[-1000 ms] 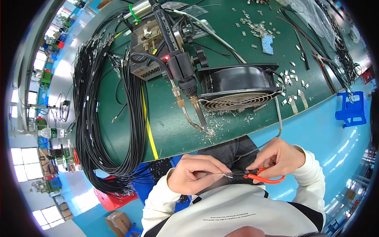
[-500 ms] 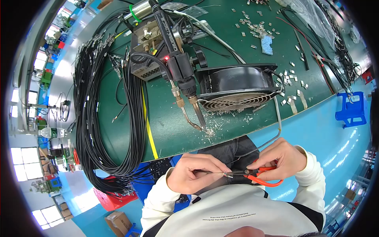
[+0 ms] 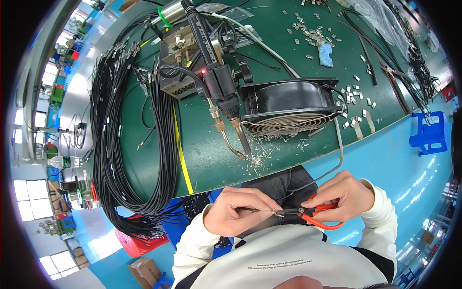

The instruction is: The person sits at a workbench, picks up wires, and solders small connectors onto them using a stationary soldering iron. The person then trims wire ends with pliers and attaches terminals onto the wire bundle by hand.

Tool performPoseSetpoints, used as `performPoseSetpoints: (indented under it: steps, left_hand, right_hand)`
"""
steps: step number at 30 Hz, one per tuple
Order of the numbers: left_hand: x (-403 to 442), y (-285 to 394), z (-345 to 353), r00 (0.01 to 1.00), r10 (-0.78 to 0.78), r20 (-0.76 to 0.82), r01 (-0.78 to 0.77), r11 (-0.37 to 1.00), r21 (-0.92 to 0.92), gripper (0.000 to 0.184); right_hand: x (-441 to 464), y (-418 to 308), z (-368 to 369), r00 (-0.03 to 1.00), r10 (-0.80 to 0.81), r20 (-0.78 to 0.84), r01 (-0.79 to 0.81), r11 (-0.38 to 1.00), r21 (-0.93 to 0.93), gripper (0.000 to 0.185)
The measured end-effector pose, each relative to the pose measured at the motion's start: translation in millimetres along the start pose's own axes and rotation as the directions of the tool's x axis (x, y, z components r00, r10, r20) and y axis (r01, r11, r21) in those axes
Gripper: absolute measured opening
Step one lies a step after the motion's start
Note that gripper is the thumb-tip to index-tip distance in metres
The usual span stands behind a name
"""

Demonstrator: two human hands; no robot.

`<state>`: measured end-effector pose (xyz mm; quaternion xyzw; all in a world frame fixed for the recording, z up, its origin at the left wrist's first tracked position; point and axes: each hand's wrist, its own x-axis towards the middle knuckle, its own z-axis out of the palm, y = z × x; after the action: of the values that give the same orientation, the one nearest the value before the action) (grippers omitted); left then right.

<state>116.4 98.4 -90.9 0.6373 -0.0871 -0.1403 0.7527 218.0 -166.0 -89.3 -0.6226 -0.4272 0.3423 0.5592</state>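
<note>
Near side, before the tabletop [image 3: 207,166]: a thin cable [image 3: 263,211] is pinched in the left hand [image 3: 238,212], its metal tip [image 3: 277,213] pointing right.
Tool [image 3: 301,210]: gripped by the right hand [image 3: 350,195], long axis left to right, nose at the tip; contact cannot be told.
Nearer hand: the left, beside the tip.
Red tub [image 3: 132,243]: seen near left, by the bundle [image 3: 108,149]; contents cannot be told.
Box [image 3: 144,272]: nearer still; contents hidden.

We hold orange-handled pliers [image 3: 301,210] roughly level, handles spread, their dark tips at a small silvery metal piece [image 3: 276,213].
</note>
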Motion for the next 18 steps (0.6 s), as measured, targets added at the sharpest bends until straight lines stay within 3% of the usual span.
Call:
performPoseSetpoints:
  steps: [6,10,18]
  left_hand:
    - [0,0,1,1.0,-0.026,0.007,0.027,0.998,-0.049,0.015]
    - [1,1,1,0.999,-0.048,0.016,0.05,0.995,-0.086,0.014]
    - [0,0,0,0.997,-0.076,0.02,0.078,0.991,-0.109,0.012]
  right_hand:
    - [-2,0,-3,0.981,0.165,0.102,-0.184,0.958,0.219,0.028]
    - [-1,8,-1,0.881,0.377,0.287,-0.47,0.627,0.621,0.028]
    - [0,12,0,0.886,0.357,0.296,-0.462,0.624,0.63,0.027]
